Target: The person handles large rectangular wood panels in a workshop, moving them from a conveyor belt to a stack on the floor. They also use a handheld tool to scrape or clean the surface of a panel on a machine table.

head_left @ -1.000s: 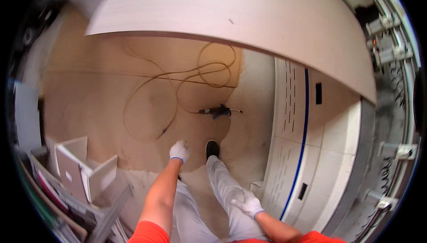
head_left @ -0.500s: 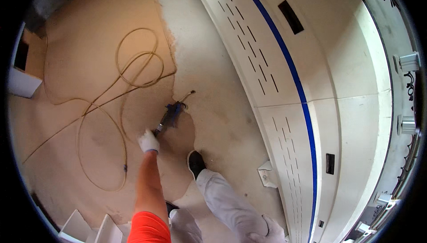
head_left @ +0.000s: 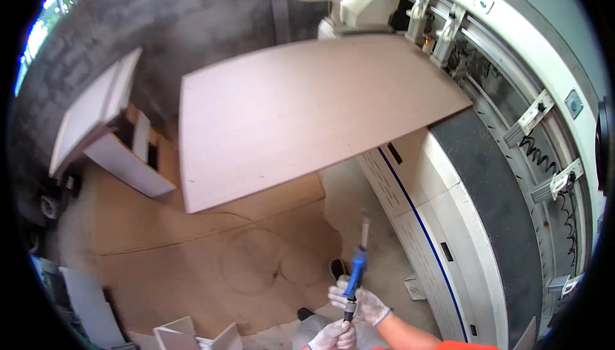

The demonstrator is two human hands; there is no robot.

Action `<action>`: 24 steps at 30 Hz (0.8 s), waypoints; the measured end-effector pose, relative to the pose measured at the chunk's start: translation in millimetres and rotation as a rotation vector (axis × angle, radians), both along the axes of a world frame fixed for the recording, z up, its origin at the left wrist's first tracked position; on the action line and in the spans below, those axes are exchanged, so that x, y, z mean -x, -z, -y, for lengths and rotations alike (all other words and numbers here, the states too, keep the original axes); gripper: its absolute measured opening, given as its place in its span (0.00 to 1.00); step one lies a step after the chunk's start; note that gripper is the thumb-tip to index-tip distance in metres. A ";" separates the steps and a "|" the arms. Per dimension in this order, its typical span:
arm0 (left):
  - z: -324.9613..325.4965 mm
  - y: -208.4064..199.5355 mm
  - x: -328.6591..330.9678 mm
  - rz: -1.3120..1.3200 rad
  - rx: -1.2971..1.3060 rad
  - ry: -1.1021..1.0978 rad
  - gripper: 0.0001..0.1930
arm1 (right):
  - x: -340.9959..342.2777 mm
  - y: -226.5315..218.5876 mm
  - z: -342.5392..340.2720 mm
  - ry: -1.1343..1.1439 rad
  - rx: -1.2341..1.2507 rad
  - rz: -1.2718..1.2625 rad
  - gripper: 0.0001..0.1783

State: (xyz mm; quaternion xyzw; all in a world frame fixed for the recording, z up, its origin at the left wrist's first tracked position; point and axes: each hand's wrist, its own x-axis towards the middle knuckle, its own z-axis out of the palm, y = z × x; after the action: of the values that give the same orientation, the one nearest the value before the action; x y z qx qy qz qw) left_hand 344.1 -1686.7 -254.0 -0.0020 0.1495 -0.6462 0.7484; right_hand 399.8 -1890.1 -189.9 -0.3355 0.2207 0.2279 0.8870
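Note:
A blue air blow gun (head_left: 357,272) with a thin metal nozzle points up and away in front of me, low in the view right of centre. My right hand (head_left: 369,305), in a white glove, closes around its handle, with fingers showing on the near left side. Below it, my left hand (head_left: 334,336), also gloved, is closed around the dark hose fitting (head_left: 350,310) at the gun's lower end. The nozzle tip is blurred by motion. A thin hose (head_left: 246,220) lies in loops on the brown floor sheet beyond my hands.
A large pale panel (head_left: 307,109) reaches out from the white machine (head_left: 423,202) on the right, over the floor sheet (head_left: 160,266). Boards and a box-like piece (head_left: 128,164) stand at the left. Small white panels (head_left: 176,334) lie at the lower left.
The view has lifted from the floor to the machine and panel. The blow gun, earlier low by the floor in one gloved hand, is now raised near my body with both hands on it.

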 end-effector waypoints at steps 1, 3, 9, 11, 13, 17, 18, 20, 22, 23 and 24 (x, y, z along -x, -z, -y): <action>5.7 -45.2 -6.2 -0.135 0.330 -0.088 0.17 | -29.5 -40.5 -14.8 0.103 -0.349 0.084 0.38; -4.9 -176.2 -51.3 -0.086 0.321 -0.051 0.26 | -77.5 -138.2 -45.1 0.000 -0.346 0.172 0.32; -53.4 -205.1 -105.1 0.448 -0.262 -0.152 0.30 | -141.0 -213.1 -93.0 -0.101 0.240 0.138 0.10; -51.8 -200.7 -130.3 0.442 -0.591 -0.175 0.27 | -156.4 -208.8 -78.2 -0.243 0.371 0.152 0.12; -58.5 -183.8 -167.2 0.474 -0.604 -0.332 0.29 | -162.9 -239.3 -74.0 -0.372 0.686 0.195 0.18; -39.2 -207.1 -260.2 0.280 -0.771 -0.766 0.44 | -155.5 -226.1 -35.9 -0.343 0.854 0.334 0.29; -39.5 -205.4 -284.6 0.235 -0.767 -0.806 0.47 | -156.9 -219.7 -26.6 -0.363 0.894 0.320 0.30; -30.5 -200.3 -334.9 0.137 -0.802 -0.868 0.50 | -157.6 -213.1 -10.0 -0.359 1.071 0.285 0.28; -10.8 -202.0 -377.8 0.031 -0.875 -0.898 0.52 | -164.2 -224.6 20.0 -0.402 1.256 0.205 0.28; -3.8 -192.9 -397.5 0.029 -0.884 -0.908 0.50 | -169.5 -230.9 38.6 -0.434 1.355 0.170 0.29; 1.7 -181.7 -416.2 0.029 -0.897 -0.919 0.48 | -175.8 -226.1 61.3 -0.359 1.441 0.107 0.30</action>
State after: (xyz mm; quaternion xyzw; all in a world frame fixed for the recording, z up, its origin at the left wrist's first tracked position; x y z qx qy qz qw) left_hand 760.3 -1688.4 -72.3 0.2560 0.3791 -0.1342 0.8791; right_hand 575.7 -1951.3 36.3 -0.8756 0.2138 0.1513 0.4059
